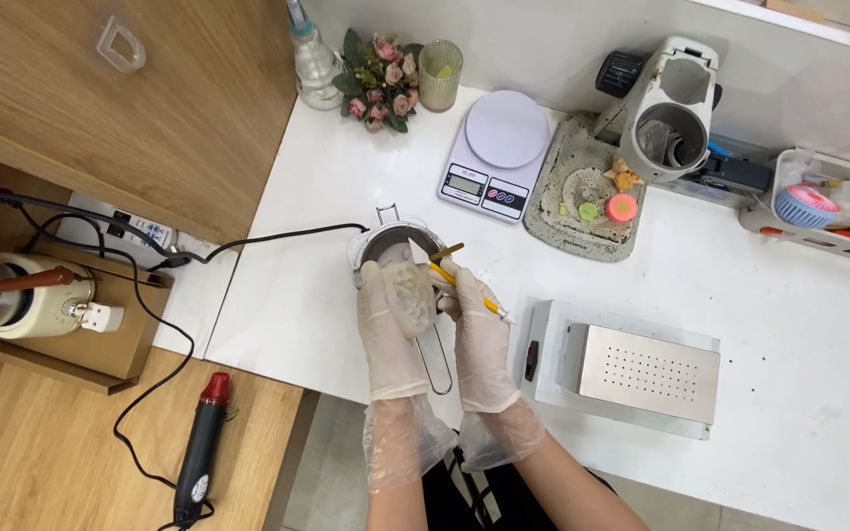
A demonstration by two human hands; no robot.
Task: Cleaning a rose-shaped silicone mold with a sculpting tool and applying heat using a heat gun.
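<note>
Both hands wear thin clear gloves. My left hand holds a pale, bumpy lump over a small metal pot that stands on the white table. The pot's long wire handle runs toward me between my wrists. A yellow pencil-like tool is gripped in my right hand, with one end pointing at the lump and the other toward the right. A thin gold stick juts out by the pot's rim.
A digital kitchen scale, a grey tray with small coloured pieces, a white grinder-like machine and a metal hot plate box stand to the right. Flowers, a bottle and a glass cup sit at the back. A heat gun lies lower left.
</note>
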